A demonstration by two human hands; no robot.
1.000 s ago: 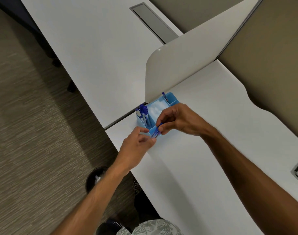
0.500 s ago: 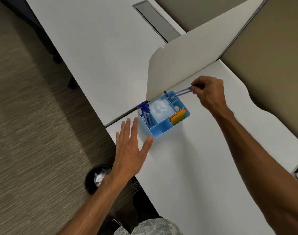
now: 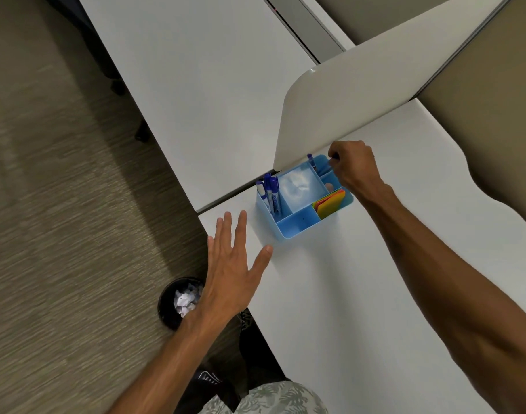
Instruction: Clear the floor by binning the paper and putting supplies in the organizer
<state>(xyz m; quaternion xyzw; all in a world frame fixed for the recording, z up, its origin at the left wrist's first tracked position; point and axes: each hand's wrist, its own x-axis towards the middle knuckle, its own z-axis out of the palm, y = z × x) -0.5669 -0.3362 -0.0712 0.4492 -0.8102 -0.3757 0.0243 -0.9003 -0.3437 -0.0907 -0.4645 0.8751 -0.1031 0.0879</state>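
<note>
A light blue organizer (image 3: 297, 226) sits on the white desk (image 3: 360, 294) against the divider. Blue markers (image 3: 270, 192) stand in its left slot, coloured sticky notes (image 3: 329, 204) in its right slot, and something white fills the middle. My right hand (image 3: 356, 170) is over the far right compartment, fingers pinched on a blue pen (image 3: 324, 168) whose blurred tip dips inside, beside another pen (image 3: 311, 161) standing there. My left hand (image 3: 235, 264) hovers flat and open over the desk's near edge. A black bin (image 3: 166, 306) on the floor holds crumpled paper (image 3: 185, 300).
A white divider panel (image 3: 360, 94) rises just behind the organizer and overhangs its back edge. A second white desk (image 3: 202, 94) lies to the far left. Brown carpet (image 3: 61, 204) covers the floor. My shoe (image 3: 209, 377) is below the desk edge.
The pen passed from between both hands to my right hand alone, which swung right and then lowered it into the far compartment. My left hand let go and drew back, spread open.
</note>
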